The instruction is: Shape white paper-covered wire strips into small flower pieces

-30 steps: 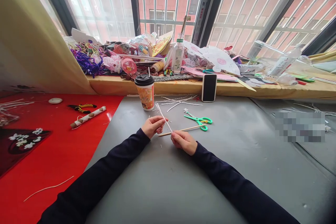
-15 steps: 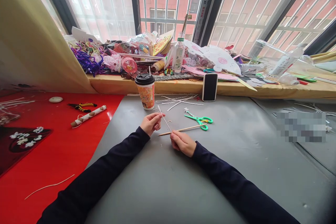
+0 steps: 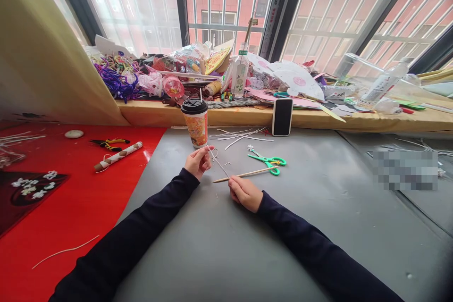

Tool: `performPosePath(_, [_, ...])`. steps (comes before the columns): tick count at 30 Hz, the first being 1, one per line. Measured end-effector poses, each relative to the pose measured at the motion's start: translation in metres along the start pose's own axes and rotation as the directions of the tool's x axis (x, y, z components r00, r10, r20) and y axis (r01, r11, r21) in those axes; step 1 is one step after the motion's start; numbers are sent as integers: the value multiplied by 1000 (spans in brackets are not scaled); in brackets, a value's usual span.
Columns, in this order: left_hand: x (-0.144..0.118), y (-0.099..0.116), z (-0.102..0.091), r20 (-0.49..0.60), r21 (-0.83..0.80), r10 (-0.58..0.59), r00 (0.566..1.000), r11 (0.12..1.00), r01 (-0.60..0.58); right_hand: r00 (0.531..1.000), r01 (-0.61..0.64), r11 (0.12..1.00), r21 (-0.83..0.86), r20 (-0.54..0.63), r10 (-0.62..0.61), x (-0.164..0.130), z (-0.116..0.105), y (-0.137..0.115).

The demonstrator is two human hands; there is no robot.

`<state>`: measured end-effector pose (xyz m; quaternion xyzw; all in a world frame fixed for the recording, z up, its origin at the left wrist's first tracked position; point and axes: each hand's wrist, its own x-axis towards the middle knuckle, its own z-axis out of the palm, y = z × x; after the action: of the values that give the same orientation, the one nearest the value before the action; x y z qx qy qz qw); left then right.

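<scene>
A thin white cord [image 3: 220, 164] runs slantwise between my two hands. My left hand [image 3: 198, 162] pinches its upper end, just in front of the paper cup [image 3: 196, 127]. Its lower end sits between the thumb and finger of my right hand [image 3: 246, 193], which is closed low over the grey table. Right behind that hand lies a pointed wooden stick [image 3: 247, 173], its tip toward the left. Green-handled scissors [image 3: 271, 162] rest past the stick's right end, with a small white flower-like piece [image 3: 250, 147] by their blades.
White strips [image 3: 240, 136] lie behind my hands, near an upright phone [image 3: 282, 117]. On the red surface at left are pliers [image 3: 109, 144], a wrapped roll [image 3: 118, 156] and a loose cord [image 3: 65, 251]. Craft clutter fills the windowsill [image 3: 226, 112].
My left hand has moved a little left and toward me, drawing out more of the cord between the hands. My right hand stays nearly in place.
</scene>
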<state>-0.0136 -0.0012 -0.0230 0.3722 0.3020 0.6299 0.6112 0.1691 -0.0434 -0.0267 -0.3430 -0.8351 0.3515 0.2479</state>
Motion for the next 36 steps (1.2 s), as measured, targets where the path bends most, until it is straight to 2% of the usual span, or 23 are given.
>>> performPosePath(6, [-1, 2, 2, -47, -5, 1, 999, 1000, -1, 999, 13, 999, -52, -37, -15, 1, 1, 1])
performPosePath(16, [2, 0, -2, -28, -9, 14, 1000, 1000, -14, 998, 3, 997, -78, -57, -7, 1, 1, 2])
performPosePath(22, [0, 2, 3, 11, -53, -72, 997, 996, 72, 994, -10, 998, -55, -110, 4, 1, 0, 1])
performPosePath(27, [2, 1, 1, -12, -50, -47, 999, 998, 46, 996, 20, 997, -72, -86, -26, 1, 1, 1])
performPosePath(30, [3, 0, -3, -54, 8, -40, 998, 999, 40, 997, 36, 993, -111, -70, -44, 0, 4, 2])
performPosePath(33, [4, -2, -6, -158, 114, -44, 986, 992, 62, 996, 38, 983, -178, -78, -53, 0, 10, 1])
performPosePath(36, [4, -4, -8, -261, 147, -57, 964, 984, 98, 995, 63, 975, -212, -57, -76, -1, 13, -1])
